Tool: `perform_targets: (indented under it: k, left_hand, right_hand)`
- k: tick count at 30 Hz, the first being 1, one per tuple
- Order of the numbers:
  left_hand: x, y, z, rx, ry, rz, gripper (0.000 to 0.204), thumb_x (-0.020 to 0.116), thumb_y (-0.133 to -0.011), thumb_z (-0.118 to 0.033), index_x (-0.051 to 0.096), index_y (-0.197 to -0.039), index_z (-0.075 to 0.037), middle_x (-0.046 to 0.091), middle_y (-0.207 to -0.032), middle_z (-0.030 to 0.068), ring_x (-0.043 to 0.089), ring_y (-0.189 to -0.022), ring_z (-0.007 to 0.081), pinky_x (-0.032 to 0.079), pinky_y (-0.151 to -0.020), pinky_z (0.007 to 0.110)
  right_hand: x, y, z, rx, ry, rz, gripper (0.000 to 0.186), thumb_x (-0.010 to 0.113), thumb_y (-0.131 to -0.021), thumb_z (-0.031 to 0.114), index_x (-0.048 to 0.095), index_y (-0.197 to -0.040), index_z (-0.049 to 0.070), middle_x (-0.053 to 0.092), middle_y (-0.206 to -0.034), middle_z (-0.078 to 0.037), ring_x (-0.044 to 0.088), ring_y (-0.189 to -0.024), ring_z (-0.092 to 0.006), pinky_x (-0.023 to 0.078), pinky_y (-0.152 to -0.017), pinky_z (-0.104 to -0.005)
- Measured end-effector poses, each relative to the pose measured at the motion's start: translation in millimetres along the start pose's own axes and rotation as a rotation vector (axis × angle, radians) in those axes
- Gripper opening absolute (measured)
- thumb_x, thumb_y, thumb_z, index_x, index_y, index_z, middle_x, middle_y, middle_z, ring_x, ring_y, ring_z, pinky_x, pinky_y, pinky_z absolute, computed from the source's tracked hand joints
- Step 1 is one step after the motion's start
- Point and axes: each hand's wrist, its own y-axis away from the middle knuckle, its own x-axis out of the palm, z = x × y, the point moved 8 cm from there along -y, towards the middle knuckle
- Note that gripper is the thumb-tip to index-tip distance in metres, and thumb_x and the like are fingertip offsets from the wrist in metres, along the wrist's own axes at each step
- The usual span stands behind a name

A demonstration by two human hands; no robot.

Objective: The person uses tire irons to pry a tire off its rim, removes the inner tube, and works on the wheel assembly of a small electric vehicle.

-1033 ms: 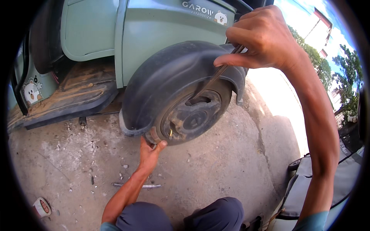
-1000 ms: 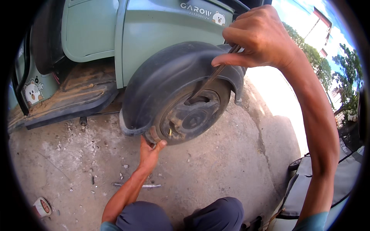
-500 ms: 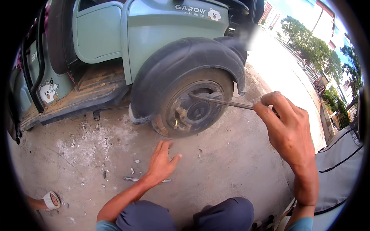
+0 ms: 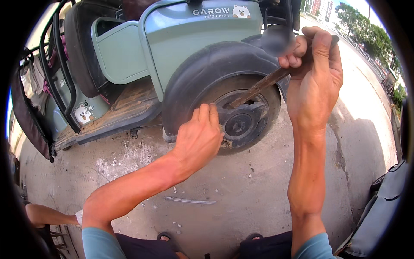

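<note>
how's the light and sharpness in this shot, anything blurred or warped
Head view: hard daylight, with dark shadow on the ground at right and sky blown out at top right; fisheye bends the vehicle and leaves a black rim; the right hand on the bar and the left hand at the wheel are sharp.

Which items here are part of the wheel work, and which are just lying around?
In use:
- metal bar, gripped by right hand
- wheel, with left hand on the tyre
- black mudguard over it

Lying about:
- thin metal strip on the concrete
- small rubble
</note>
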Motion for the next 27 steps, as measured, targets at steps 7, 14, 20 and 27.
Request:
perform_targets:
  k: [7,14,20,27]
  left_hand:
    - [9,14,11,-0.157,0.276,-0.155,0.064,0.073,-0.088,-0.017,0.045,-0.141,0.008,0.049,-0.120,0.0182,0.056,-0.109,0.0368,0.050,-0.088,0.046]
    - [22,-3,0,-0.161,0.234,-0.368,0.057,0.065,-0.083,-0.005,0.049,-0.137,0.004,0.050,-0.119,0.0169,0.051,-0.111,0.0342,0.041,-0.094,0.045]
    - [27,-13,3,-0.301,0.294,-0.524,0.053,0.061,-0.076,-0.003,0.053,-0.128,0.001,0.049,-0.113,0.0157,0.047,-0.110,0.0354,0.037,-0.095,0.047]
    - [29,-11,6,-0.352,0.357,-0.580,0.046,0.059,-0.076,-0.002,0.053,-0.121,0.000,0.050,-0.113,0.0159,0.047,-0.113,0.0359,0.035,-0.098,0.048]
  right_hand:
    - [-51,-24,44,-0.171,-0.163,0.089,0.040,0.042,-0.110,0.037,0.056,-0.100,0.002,0.042,-0.074,-0.001,0.033,-0.062,-0.0100,0.027,-0.056,-0.0260]
    - [-24,-15,64,-0.248,-0.143,0.192,0.037,0.035,-0.111,0.033,0.053,-0.097,0.004,0.040,-0.074,-0.002,0.031,-0.060,-0.0105,0.026,-0.055,-0.0258]
    - [-22,-6,45,-0.208,-0.080,0.130,0.049,0.040,-0.108,0.052,0.060,-0.096,0.009,0.044,-0.071,0.001,0.033,-0.058,-0.0089,0.026,-0.052,-0.0250]
    - [-21,-12,40,-0.252,-0.193,0.167,0.050,0.040,-0.108,0.055,0.061,-0.095,0.011,0.045,-0.070,0.001,0.034,-0.056,-0.0090,0.026,-0.050,-0.0255]
